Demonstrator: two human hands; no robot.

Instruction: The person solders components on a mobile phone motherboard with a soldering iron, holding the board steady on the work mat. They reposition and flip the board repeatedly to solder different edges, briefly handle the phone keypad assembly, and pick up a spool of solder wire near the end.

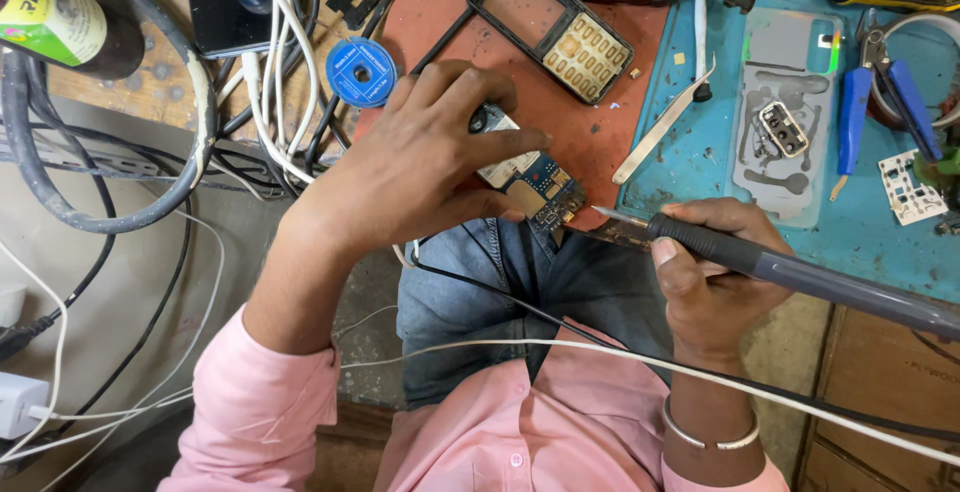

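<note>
Pink shirt sleeves (255, 412) framed the view from above as a person worked over a cluttered repair bench. The left hand (420, 162), fingers curled and narrowly spread, pressed down on a small blue circuit board (535, 187) at the near edge of a reddish-brown mat (590, 122), thumb and forefinger pinching the board's upper end. The right hand (710, 272), a metal bangle (705, 437) at its wrist, was closed around the dark grip of a soldering iron (800, 274), whose tip pointed left, just beside the board's lower right corner; whether it touched could not be told. A teal work mat (700, 167) lay to the right, bearing a clear plastic tray (785, 117) that held a small metal part (782, 129) among moulded recesses. Blue-handled pliers (885, 102) sat near the tray, and steel tweezers (662, 124) rested across the seam of the two mats. A phone housing with keypad (555, 27) lay beyond the board. A blue solder spool (362, 72) sat beside a tangle of cables (270, 52).
</note>
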